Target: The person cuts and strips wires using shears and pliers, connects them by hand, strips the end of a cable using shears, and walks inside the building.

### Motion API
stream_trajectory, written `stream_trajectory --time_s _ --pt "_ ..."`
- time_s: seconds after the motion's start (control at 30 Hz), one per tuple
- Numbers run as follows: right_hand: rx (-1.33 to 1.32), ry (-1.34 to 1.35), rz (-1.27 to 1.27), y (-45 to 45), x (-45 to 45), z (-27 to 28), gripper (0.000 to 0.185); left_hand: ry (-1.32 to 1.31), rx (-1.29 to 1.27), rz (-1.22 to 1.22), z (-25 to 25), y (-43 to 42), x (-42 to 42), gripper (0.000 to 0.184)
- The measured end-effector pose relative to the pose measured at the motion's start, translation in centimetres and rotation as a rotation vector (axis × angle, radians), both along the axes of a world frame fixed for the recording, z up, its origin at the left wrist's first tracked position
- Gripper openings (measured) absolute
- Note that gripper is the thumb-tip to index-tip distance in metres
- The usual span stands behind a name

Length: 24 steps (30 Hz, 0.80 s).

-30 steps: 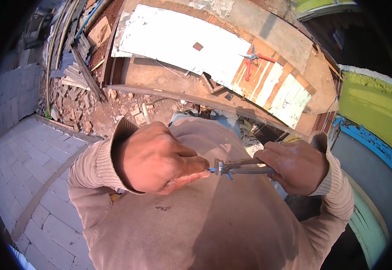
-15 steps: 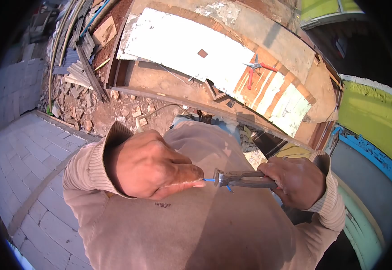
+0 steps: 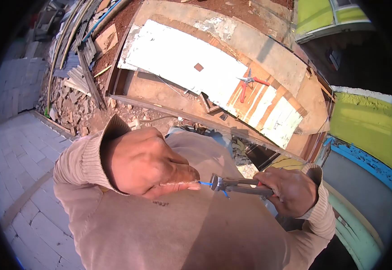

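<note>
In front of my chest, my left hand (image 3: 148, 164) pinches one end of a thin blue wire (image 3: 206, 183) between thumb and curled fingers. My right hand (image 3: 290, 191) is wrapped round the handles of dark end-cutting pliers (image 3: 236, 185), their head pointing left. The plier jaws sit on the blue wire a short way from my left fingertips. A short piece of the wire hangs below the jaws. Most of the wire inside my left fist is hidden.
Red-handled pruning shears (image 3: 250, 84) lie spread on a white-painted panel (image 3: 178, 56) atop a wooden board platform. Rubble (image 3: 76, 105) and wooden planks are at the left, above a grey block pavement (image 3: 25, 166). A yellow-green wall (image 3: 362, 117) stands at the right.
Both hands have shifted slightly left with the wire and pliers, which stay joined. The pliers' handles look a little more apart. The background has shifted as the view moved.
</note>
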State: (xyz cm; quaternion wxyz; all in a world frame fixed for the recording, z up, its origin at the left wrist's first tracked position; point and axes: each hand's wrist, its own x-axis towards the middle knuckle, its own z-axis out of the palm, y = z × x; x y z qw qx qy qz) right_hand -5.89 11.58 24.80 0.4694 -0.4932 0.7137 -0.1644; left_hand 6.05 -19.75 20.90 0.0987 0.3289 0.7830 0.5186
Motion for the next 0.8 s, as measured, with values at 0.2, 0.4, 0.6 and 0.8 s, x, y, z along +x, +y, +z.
stream_trajectory --time_s 0.2,0.4,0.6,0.8 --pt "0.112 -0.033 -0.103 3.1 -2.6 -1.3 0.045 0.033 -0.137 0.239 2.1 -5.1 -0.2 0.013" --pt "-0.056 -0.022 -0.291 3.0 -1.8 -4.3 0.046 -0.058 -0.224 0.297 0.5 -1.4 0.0 0.012" --pt "-0.142 0.419 -0.188 1.1 -0.9 -5.2 0.061 -0.1 -0.149 0.352 -0.5 0.7 0.1 0.024" --pt "-0.162 0.328 -0.376 0.1 -0.4 -10.3 0.035 -0.02 -0.075 0.617 -4.3 2.6 0.5 0.025"
